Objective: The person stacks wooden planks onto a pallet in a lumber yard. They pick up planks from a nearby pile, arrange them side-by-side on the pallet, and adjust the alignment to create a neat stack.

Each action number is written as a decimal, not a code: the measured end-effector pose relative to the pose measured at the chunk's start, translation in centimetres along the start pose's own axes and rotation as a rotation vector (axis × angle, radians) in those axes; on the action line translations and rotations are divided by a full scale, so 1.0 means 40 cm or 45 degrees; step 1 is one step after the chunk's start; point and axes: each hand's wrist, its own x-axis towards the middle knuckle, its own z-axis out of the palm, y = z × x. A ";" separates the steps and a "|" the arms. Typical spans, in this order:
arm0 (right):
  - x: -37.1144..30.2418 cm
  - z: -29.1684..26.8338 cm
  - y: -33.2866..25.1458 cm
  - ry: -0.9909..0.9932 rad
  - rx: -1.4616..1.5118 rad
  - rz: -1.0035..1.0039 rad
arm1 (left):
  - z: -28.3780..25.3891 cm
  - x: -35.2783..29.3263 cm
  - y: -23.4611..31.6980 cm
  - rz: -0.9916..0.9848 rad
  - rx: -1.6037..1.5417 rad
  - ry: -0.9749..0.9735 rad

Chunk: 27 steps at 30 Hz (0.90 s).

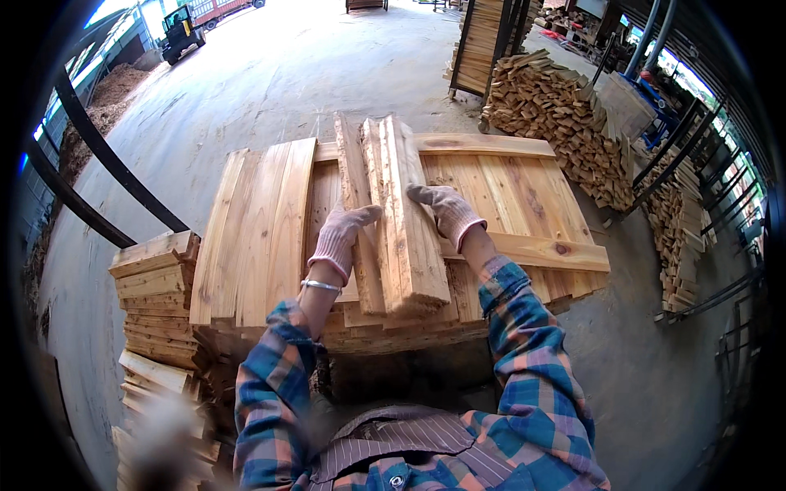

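in the head view, a rough-edged, pale brown narrow wooden strip (358, 254) and a thicker bundle of pale wooden strips (409, 254) lie side by side at the centre of the frame, pointing away from the person. the left hand in a pinkish-white knit glove (340, 237) touches the narrow strip, its thumb across the top; the right hand in a matching glove (450, 213) rests against the bundle's right side, fingertips on its edge. how far the fingers close cannot be told, as they are partly hidden. beneath lies a layer of flat, light brown boards (270, 225), with a pale wooden crosspiece (528, 252) at centre right. a stack of short wooden pieces (151, 286) stands at lower left; a heap of split wood (557, 119) fills the upper right.
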 end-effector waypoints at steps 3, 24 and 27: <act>0.027 -0.039 0.108 0.036 -0.452 -0.084 | -0.007 0.097 -0.066 -0.093 0.578 0.155; -0.035 -0.191 0.278 0.542 0.277 0.165 | 0.225 0.016 -0.100 0.423 2.039 -0.345; -0.036 -0.198 0.295 0.483 0.342 0.020 | 0.245 -0.004 -0.072 0.379 2.148 -0.368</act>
